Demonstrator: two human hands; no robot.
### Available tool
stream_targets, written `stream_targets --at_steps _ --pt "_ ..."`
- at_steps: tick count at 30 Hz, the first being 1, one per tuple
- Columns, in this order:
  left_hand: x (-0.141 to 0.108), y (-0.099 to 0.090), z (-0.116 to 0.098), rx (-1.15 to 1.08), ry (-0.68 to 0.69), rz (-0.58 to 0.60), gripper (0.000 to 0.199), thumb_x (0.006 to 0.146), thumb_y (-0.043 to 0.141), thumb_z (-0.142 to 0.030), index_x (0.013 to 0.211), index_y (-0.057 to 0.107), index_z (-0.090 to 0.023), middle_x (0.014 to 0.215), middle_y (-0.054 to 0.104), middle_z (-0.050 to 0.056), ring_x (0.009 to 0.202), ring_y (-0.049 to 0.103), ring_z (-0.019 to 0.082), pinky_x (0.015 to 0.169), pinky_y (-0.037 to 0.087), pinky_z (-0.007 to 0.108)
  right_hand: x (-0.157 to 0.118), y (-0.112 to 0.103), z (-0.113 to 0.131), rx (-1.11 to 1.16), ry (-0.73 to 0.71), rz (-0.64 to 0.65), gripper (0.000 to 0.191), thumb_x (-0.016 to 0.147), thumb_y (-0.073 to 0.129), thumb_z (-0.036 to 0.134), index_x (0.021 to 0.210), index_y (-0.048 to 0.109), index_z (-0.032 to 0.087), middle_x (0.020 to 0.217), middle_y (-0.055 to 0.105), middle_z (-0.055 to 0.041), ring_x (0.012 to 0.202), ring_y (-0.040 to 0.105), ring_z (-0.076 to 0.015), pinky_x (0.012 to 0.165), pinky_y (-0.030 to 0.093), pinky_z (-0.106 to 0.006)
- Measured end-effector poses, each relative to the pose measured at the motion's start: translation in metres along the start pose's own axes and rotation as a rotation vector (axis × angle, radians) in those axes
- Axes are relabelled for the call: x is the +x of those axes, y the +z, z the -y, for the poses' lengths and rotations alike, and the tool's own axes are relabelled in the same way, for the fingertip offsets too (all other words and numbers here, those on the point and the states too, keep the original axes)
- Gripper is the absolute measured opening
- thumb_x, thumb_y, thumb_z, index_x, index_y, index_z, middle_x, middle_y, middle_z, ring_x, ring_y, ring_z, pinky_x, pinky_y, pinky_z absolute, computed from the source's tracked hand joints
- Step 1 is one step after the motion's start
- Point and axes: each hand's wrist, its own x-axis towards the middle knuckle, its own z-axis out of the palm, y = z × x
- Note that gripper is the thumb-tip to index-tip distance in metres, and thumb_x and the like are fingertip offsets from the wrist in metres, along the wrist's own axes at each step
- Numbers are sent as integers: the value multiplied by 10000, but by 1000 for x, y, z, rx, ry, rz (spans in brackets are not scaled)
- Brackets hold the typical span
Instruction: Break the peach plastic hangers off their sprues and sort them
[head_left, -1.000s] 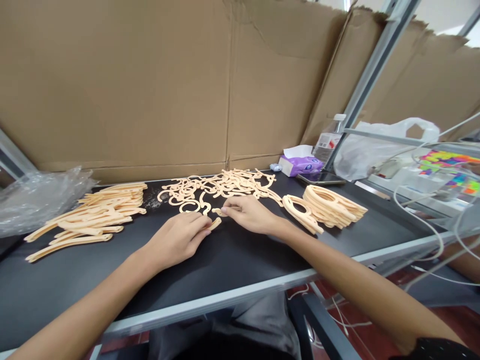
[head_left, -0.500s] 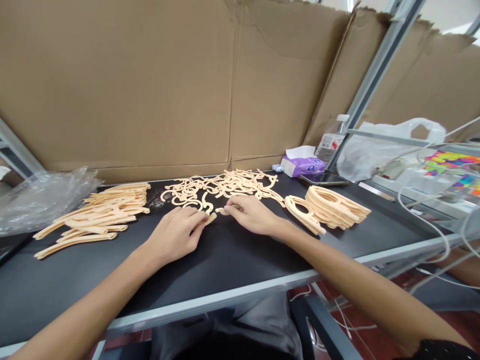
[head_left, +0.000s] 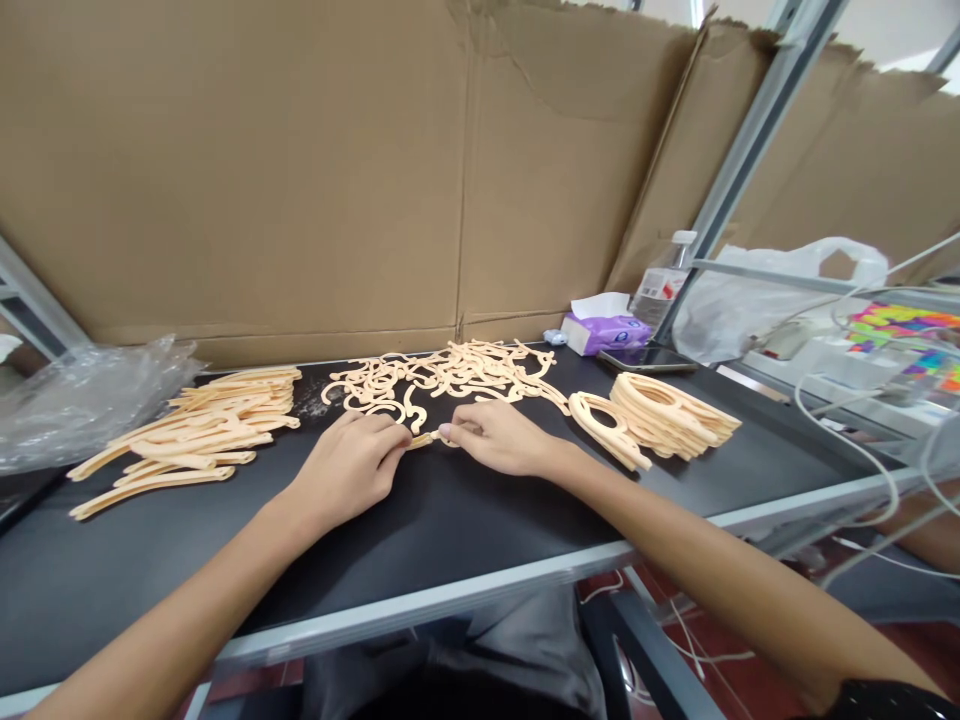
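Observation:
My left hand (head_left: 360,455) is closed around a peach plastic hanger arm (head_left: 420,440); only its grooved end sticks out past the fingertips. In a pinch, my right hand (head_left: 495,438) holds a small curved plastic hook (head_left: 447,439), mostly hidden by the fingers. Its end meets the arm's end between both hands, but I cannot tell whether they are joined. Just beyond the fingers lie loose hooks (head_left: 414,410), in front of a spread heap of hooks (head_left: 480,368). To the left is a pile of long hanger arms (head_left: 217,425).
Oval folded hanger pieces (head_left: 667,415) are stacked at the right. Behind them are a purple tissue pack (head_left: 607,333), a phone (head_left: 649,358) and a bottle (head_left: 661,285). A clear plastic bag (head_left: 90,400) lies at the left. Cardboard (head_left: 300,180) walls the back of the black table (head_left: 450,540).
My right hand has moved slightly left and down, bringing the hook to the end of the arm. The arm in my left hand has tilted flatter.

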Motion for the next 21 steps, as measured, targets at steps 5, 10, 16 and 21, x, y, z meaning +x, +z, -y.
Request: stream_targets --at_steps 5,10,16,21 --pt "0 1 -5 -60 -18 -12 166 900 484 -185 855 644 -194 890 696 51 859 640 217 823 456 376 0 0 2 -31 10 -44 335 944 521 409 728 633 179 642 581 12 592 458 -108 577 269 -249" --pt "1 0 -7 -195 -56 -73 198 919 484 -253 837 657 -203 853 701 39 802 640 188 750 476 314 1 3 -2 -102 -27 -90 298 928 557 395 751 661 179 698 619 -14 647 502 -125 614 311 -257" --pt "4 -9 20 -184 -308 -265 254 939 457 -340 910 668 -203 980 744 53 884 670 219 787 490 323 1 5 -9 -186 -65 -220 185 891 603 307 833 715 172 832 654 -70 842 583 -186 764 407 -298" --pt "3 -13 46 -13 -474 -253 241 889 460 -286 952 683 -220 969 750 49 902 678 255 777 495 343 2 6 -12 -182 -104 -179 195 886 599 286 779 719 175 813 654 -72 860 593 -197 821 427 -324"
